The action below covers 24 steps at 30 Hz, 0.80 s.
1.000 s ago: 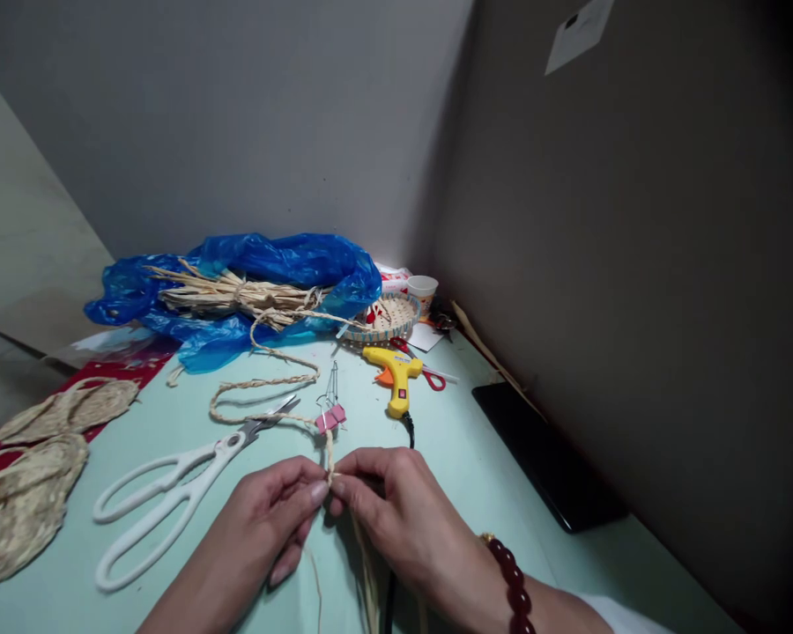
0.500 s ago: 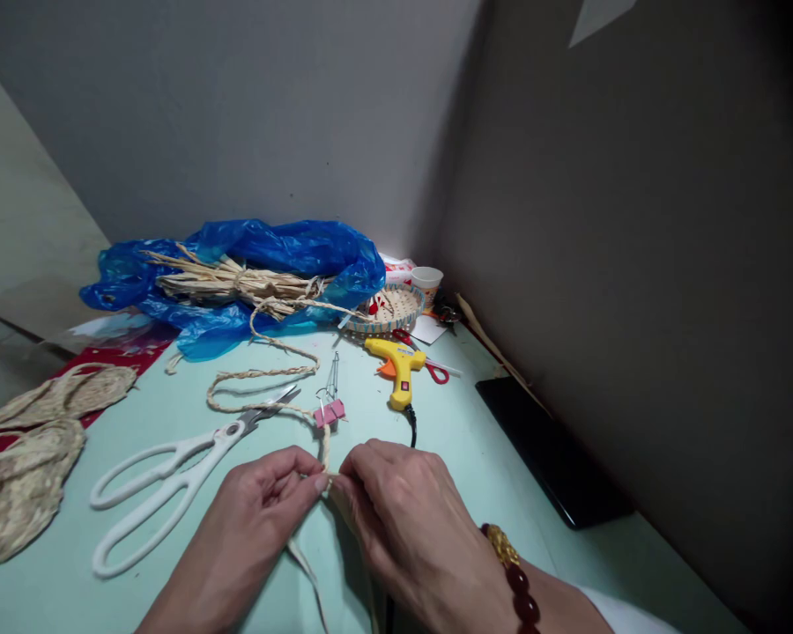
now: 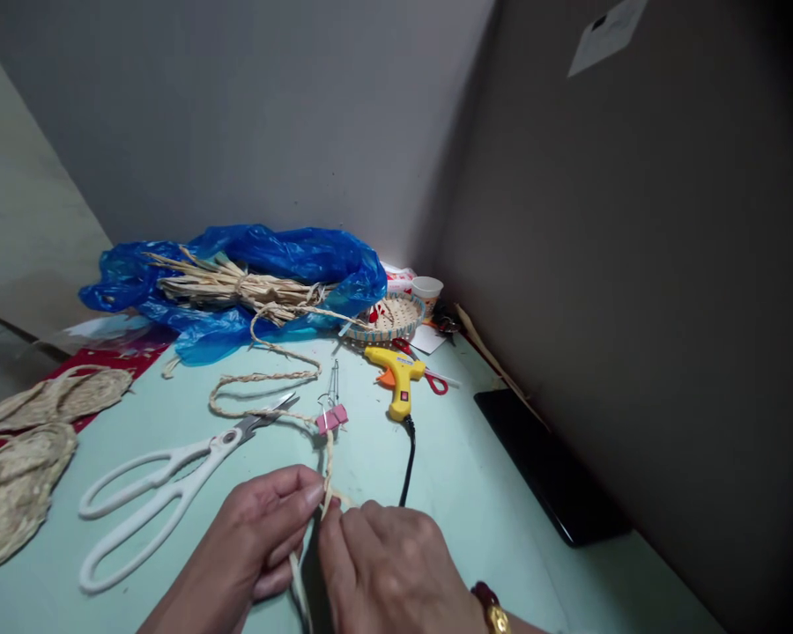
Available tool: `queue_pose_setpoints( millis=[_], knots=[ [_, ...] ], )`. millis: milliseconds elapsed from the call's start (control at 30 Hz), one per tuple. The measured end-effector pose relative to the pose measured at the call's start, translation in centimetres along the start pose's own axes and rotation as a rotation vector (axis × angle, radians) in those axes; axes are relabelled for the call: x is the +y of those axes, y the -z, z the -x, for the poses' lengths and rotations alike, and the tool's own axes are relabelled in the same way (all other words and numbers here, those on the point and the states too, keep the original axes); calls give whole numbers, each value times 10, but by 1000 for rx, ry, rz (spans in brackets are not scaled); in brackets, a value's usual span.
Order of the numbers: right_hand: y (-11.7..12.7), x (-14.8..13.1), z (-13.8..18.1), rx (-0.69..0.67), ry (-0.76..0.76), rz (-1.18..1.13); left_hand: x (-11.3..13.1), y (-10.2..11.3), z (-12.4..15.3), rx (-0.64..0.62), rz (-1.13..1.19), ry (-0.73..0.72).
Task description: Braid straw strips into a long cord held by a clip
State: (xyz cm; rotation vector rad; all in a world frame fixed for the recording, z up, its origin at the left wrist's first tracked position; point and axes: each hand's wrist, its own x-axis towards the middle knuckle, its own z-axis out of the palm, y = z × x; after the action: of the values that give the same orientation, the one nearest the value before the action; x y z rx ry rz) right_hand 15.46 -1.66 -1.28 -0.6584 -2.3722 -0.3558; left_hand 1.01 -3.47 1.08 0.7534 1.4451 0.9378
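A pale braided straw cord (image 3: 329,453) runs from a pink binder clip (image 3: 331,419) down to my fingers. My left hand (image 3: 264,524) pinches the cord's near end between thumb and forefinger. Close beside it, my right hand (image 3: 396,563) has its fingers curled at the loose strands, knuckles up; its fingertips are partly hidden. A loose pale strand (image 3: 297,586) hangs below my left hand. Beyond the clip, the finished cord (image 3: 264,377) winds back over the table toward a straw bundle (image 3: 238,286).
White-handled scissors (image 3: 172,480) lie open at left, near woven straw soles (image 3: 23,480). A yellow glue gun (image 3: 400,379) with a black cable lies ahead. Behind are a blue plastic bag (image 3: 284,246), a small basket (image 3: 393,319) and a paper cup (image 3: 426,289). A black tablet (image 3: 548,467) is at right.
My right hand has moved down and slightly left, its fingers curling lower. My left hand has shifted down slightly, and the strands now spread apart at the cord's end.
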Motion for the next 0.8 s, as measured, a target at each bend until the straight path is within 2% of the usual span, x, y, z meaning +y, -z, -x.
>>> queue_pose_setpoints(
  millis=[133,233,333,433,500,633,800],
  knots=[
    [-1,-1,-3,28,14,-15,-1,1,-1,-57,-25,2],
    [7,4,-6,-56,-66,-165,-4,5,-5,-31,-162,-130],
    [21,16,-14,-196,-328,-376,-6,7,-5,35,-337,-246],
    [27,30,-25,-220,-613,-573,-5,5,-3,58,-439,-253],
    [25,36,-32,-248,-735,-703,-2,2,-1,90,-444,-285],
    [17,39,-35,-374,-763,-864,0,-2,2,137,-448,-333],
    [11,40,-31,-366,-772,-933,-5,2,-2,84,-508,-307]
  ],
)
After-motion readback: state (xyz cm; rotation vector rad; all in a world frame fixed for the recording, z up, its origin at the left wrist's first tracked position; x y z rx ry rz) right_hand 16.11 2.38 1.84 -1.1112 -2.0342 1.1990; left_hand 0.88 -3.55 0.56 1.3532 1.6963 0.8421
